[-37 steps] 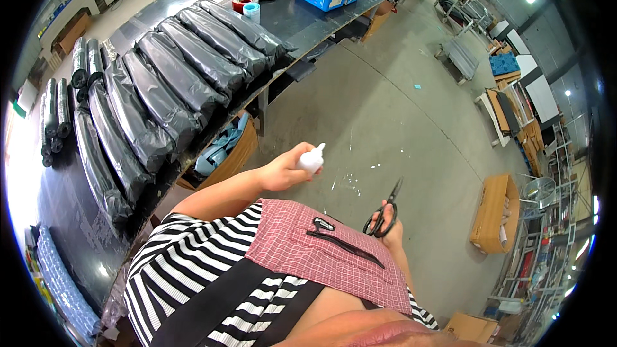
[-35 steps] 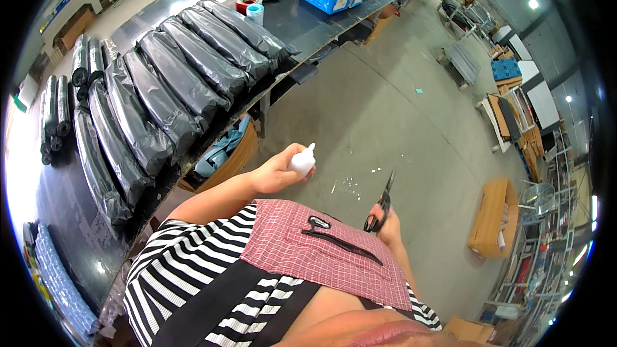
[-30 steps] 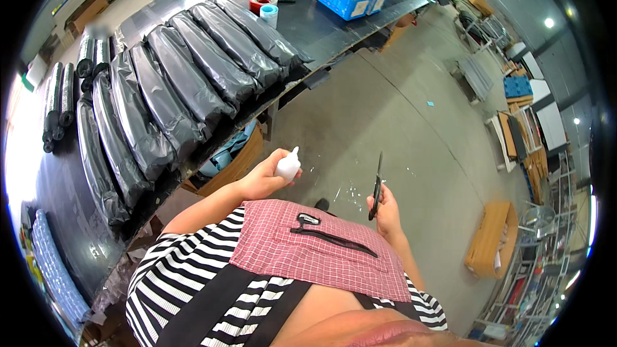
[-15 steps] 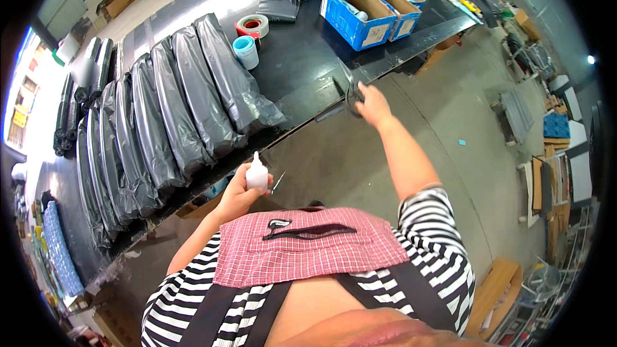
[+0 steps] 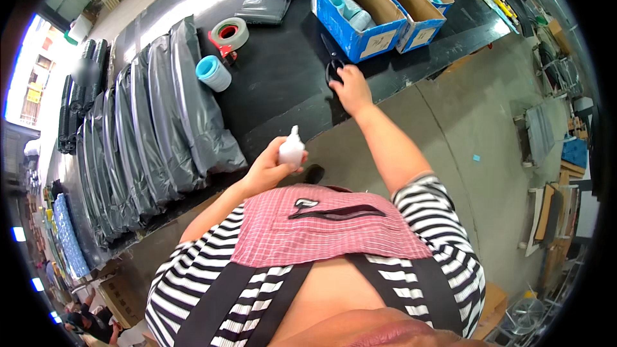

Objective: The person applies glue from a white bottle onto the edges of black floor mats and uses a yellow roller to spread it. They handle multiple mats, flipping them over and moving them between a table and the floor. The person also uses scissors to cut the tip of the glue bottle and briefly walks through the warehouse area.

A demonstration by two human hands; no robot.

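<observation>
The work looks unfinished: the left hand [image 5: 268,168] has its fingers around a white plastic squeeze bottle [image 5: 292,154], while black-handled scissors [image 5: 334,61], seemingly down on the black tabletop [image 5: 276,67], meet the fingertips of the right hand [image 5: 354,94], hold unclear.

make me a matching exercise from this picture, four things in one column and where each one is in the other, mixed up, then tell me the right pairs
Things
1. White plastic squeeze bottle
2. Black-handled metal scissors
3. Small light-blue hollow cylinder
4. Red-and-white checked cloth bib

Places
A. At the right hand
B. On the person's chest, over a black-and-white striped top
C. In the left hand
D. On the black-topped table, beside the black plastic-wrapped bundles

Right pairs: 1-C, 2-A, 3-D, 4-B.
</observation>
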